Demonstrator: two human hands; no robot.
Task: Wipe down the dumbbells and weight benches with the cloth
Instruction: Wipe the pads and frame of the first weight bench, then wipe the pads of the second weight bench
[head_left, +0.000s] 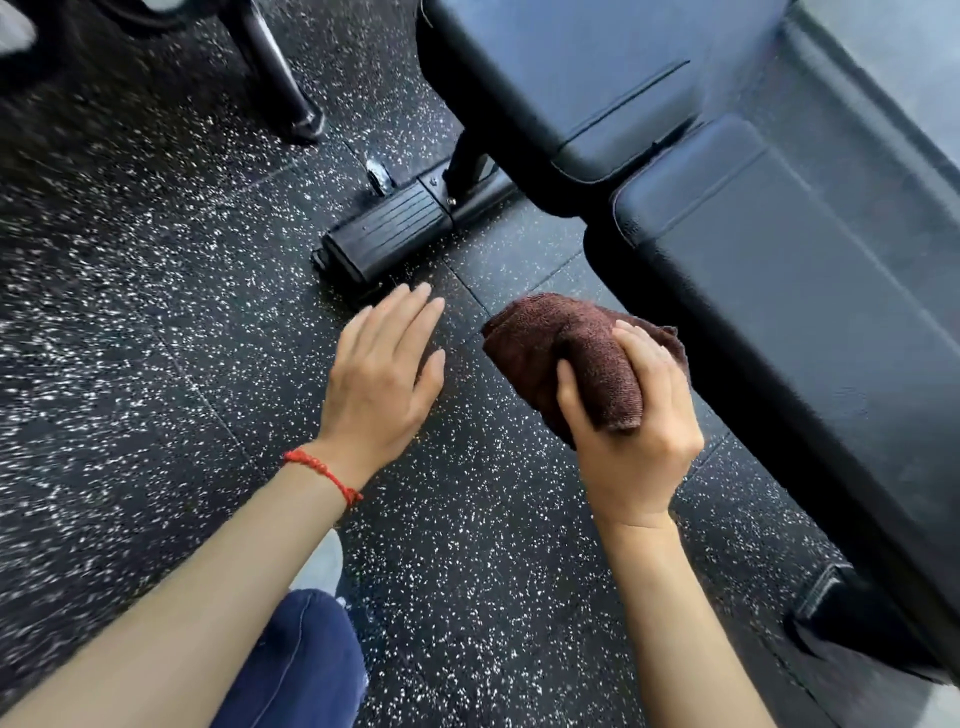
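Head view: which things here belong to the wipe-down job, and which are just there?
Job:
- brown cloth, gripped by the right hand
- weight bench, black pads
- left hand, open, holding nothing

Just there:
- speckled floor
- red bracelet
- chair leg, top left

Left of the bench (810, 291), speckled floor (130, 338) lies open for a hand to pass. The bench's foot bar (387, 236) juts out across the floor from under the bench, blocking the way ahead. Farther left of the bench, a metal leg (280, 78) stands on the floor.
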